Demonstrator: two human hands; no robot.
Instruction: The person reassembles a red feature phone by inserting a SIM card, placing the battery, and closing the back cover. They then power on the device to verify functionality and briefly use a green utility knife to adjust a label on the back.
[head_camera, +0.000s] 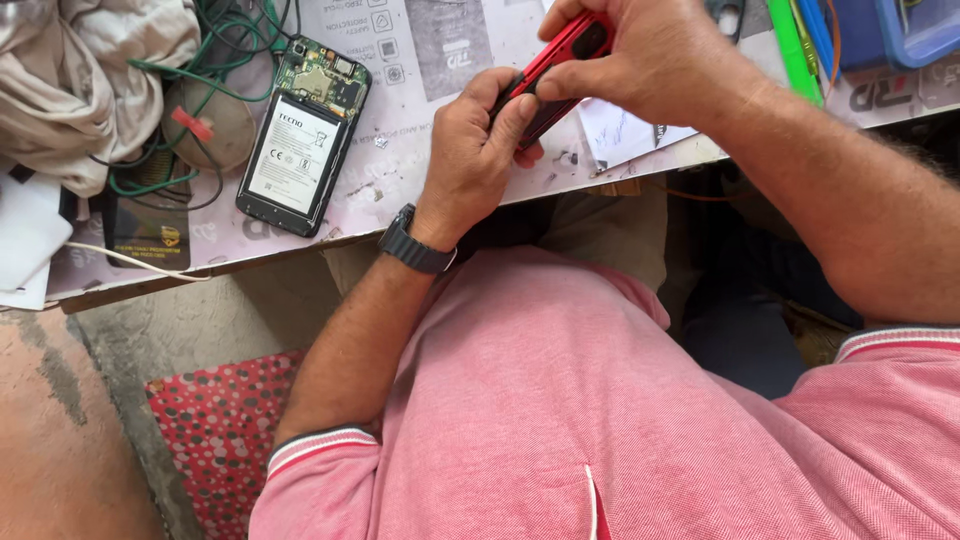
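Above the table edge, the red phone sits pinched between the left hand below and right hand above; leftward lies an opened phone, its white rectangular battery label facing up

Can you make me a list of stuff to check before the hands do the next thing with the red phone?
1. Red phone held by both hands: ok.
2. Left hand gripping its lower end: ok.
3. Right hand over its top end: ok.
4. Opened phone with bare battery lying apart from the hands: ok.
5. Green wires away from the hands: ok.
6. Red phone's back loose or shut: cannot tell.
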